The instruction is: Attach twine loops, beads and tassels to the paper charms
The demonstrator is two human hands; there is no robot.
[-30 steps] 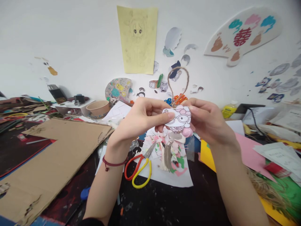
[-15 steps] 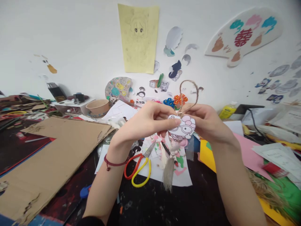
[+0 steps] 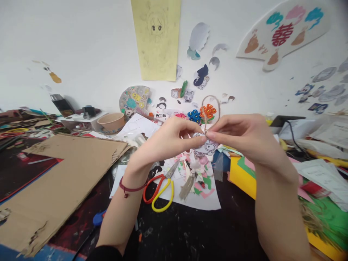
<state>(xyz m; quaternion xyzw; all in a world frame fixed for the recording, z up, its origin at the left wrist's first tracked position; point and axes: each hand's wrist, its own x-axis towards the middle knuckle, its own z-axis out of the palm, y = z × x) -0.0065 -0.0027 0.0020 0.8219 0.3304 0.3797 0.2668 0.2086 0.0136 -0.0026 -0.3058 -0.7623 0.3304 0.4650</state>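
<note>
Between my two hands is a small white paper charm (image 3: 204,148) printed with a cartoon figure in glasses. My left hand (image 3: 179,136) pinches its upper left part between thumb and fingers. At its top edge, my right hand (image 3: 236,132) pinches the base of a twine loop (image 3: 215,98) that rises above the charm. A grey tassel (image 3: 188,185) hangs below. Scissors (image 3: 162,192) with one red and one yellow handle lie beneath my left hand. They touch a white sheet (image 3: 214,203) strewn with pink and green paper scraps.
Cut cardboard (image 3: 67,174) covers the left of the dark table. A beige bowl (image 3: 111,123) stands farther back. Yellow paper (image 3: 241,177) and green material (image 3: 326,221) lie at the right. A blue-handled tool (image 3: 98,218) is near my left forearm. The wall rises behind.
My right hand has shifted its grip from the charm's right side to the twine base at the top. The loop has moved slightly, and the tassel now slants to the left.
</note>
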